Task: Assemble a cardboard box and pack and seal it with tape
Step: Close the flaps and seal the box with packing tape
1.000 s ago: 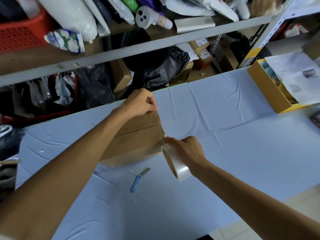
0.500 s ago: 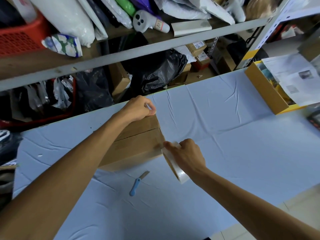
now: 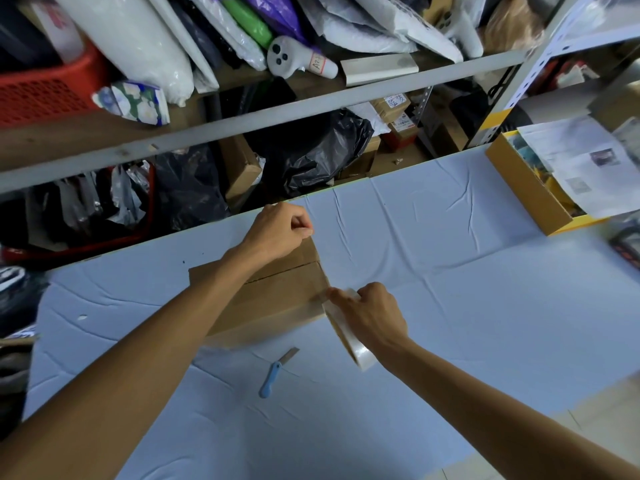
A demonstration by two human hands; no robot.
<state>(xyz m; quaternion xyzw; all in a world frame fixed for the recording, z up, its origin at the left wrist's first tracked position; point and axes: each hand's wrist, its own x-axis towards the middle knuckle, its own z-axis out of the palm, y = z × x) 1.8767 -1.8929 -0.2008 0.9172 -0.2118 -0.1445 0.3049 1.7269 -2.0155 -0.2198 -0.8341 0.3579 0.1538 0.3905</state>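
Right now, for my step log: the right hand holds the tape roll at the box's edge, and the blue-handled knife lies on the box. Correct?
No: the head view shows the blue-handled knife on the table cloth beside the box, not on it. The right hand does hold the tape roll at the box's edge.

**Around the shelf rail**

Above the grey shelf rail (image 3: 242, 123) sit a red basket (image 3: 45, 95), a floral tissue pack (image 3: 135, 102) and a white controller (image 3: 294, 60). Below it bulges a black plastic bag (image 3: 311, 150). Off its right end, a newspaper (image 3: 581, 168) lies over a yellow box (image 3: 526, 188).
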